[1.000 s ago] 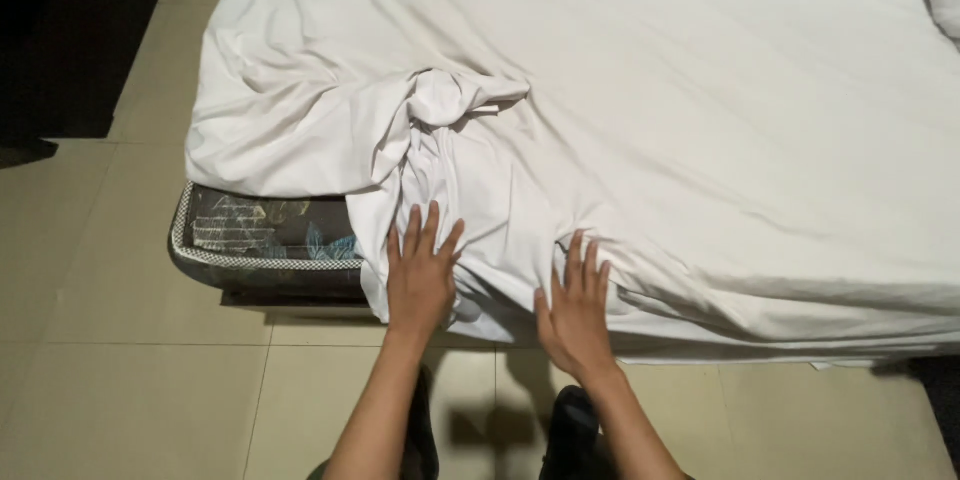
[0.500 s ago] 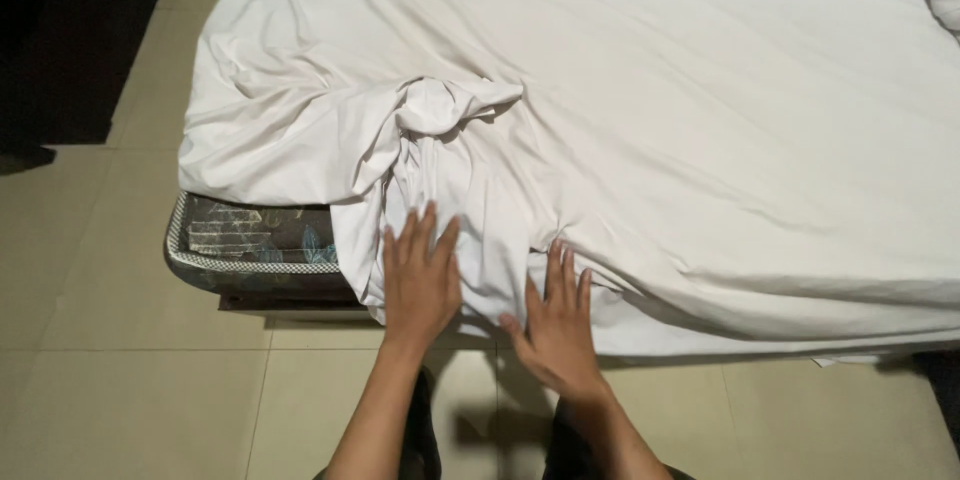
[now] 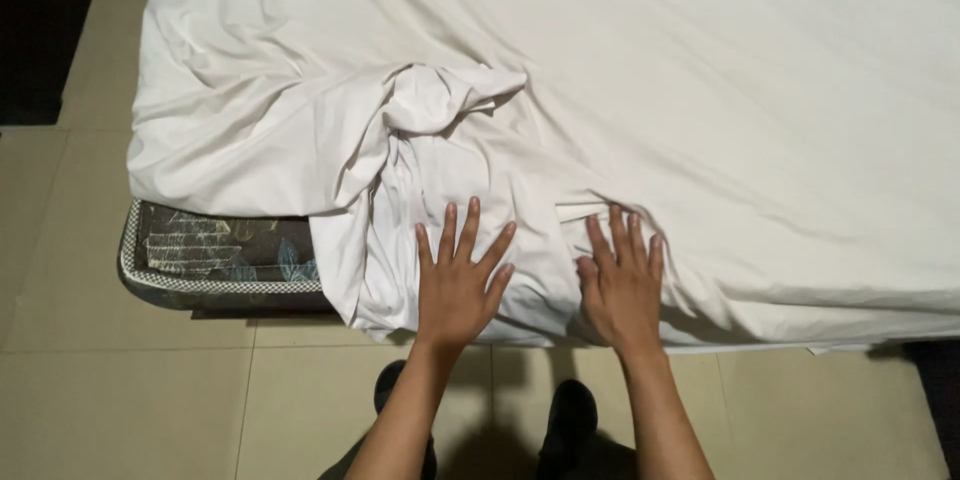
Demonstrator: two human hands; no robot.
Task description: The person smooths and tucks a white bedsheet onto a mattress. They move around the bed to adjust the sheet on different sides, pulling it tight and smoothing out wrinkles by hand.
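Note:
A white bed sheet [image 3: 650, 90] covers a mattress [image 3: 220, 250] whose dark patterned side shows at the near left corner. The sheet is bunched into a twisted knot [image 3: 440, 105] near that corner and hangs over the near edge. My left hand [image 3: 458, 275] lies flat on the hanging sheet, fingers spread. Just to its right, my right hand [image 3: 622, 280] presses flat on the sheet at the mattress edge, fingers spread too. Neither hand grips the cloth.
Beige floor tiles [image 3: 120, 400] run along the bed's near side and left side. My dark shoes [image 3: 560, 425] stand on the tiles under my arms. A dark piece of furniture [image 3: 45, 30] fills the far left.
My right hand has slid up the sheet, level with my left. The view has shifted, so the bed sits further right and lower in frame.

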